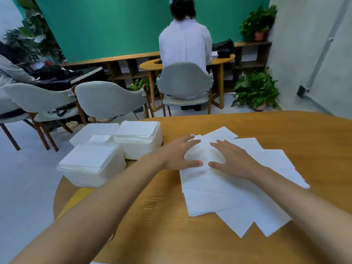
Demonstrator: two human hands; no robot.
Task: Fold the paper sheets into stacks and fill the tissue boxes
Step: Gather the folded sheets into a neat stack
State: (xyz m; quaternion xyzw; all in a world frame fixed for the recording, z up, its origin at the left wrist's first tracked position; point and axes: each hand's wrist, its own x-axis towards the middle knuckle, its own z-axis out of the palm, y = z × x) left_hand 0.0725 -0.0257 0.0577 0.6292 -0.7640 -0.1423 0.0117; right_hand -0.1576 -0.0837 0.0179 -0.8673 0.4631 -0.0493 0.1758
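Looks like the folding step, not the filling. At mid-frame, left hand (pixel 176 155) and right hand (pixel 231 161) pressed flat on the paper sheets (pixel 219 189), fingers straight and splayed, gripping nothing, thumbs aimed at each other across a slightly puffed patch of paper (pixel 204 153). Sheets fanned loosely over the wooden table (pixel 285 126), from centre down to lower right, corners out of line. At centre left, three white tissue boxes: the near box (pixel 91 164) and the far right box (pixel 138 139) heaped to the brim with folded stacks, the far left box (pixel 93 135) seemingly holding only one small folded piece. Next, probably: squaring the loose edges, creasing firmly, then carrying the stack left to the box with room.
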